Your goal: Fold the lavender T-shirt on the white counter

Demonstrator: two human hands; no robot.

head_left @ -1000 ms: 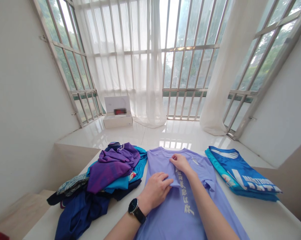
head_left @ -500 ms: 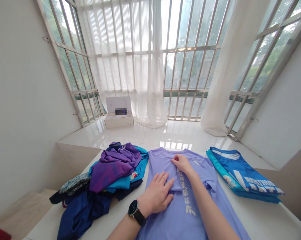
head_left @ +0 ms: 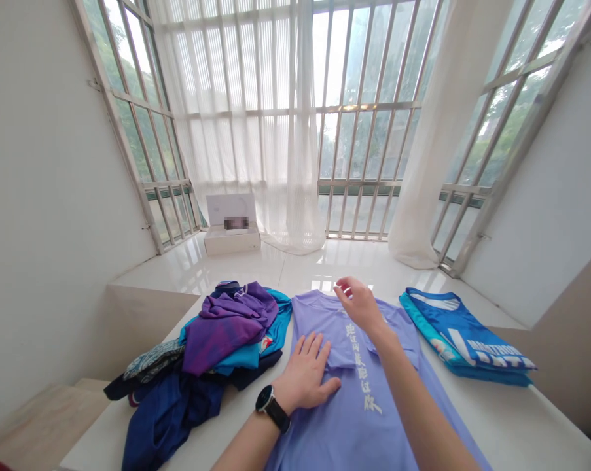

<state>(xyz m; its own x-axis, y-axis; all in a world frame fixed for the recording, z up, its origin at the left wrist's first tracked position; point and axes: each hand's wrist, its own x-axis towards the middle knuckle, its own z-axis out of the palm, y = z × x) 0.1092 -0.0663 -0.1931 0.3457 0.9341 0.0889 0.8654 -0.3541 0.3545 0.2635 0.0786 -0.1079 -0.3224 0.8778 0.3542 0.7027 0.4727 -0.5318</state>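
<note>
We record the left hand (head_left: 305, 376) flat, fingers spread, on the folded-over lavender T-shirt (head_left: 315, 320); the right hand (head_left: 358, 304) open, above its neckline at 12 o'clock.

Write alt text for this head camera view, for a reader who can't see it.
A person's left hand lies flat on a lavender T-shirt spread on a white table, while the right hand is raised over its collar. A heap of purple and blue clothes lies to the left, and a folded blue jersey to the right, before sheer white curtains.
</note>
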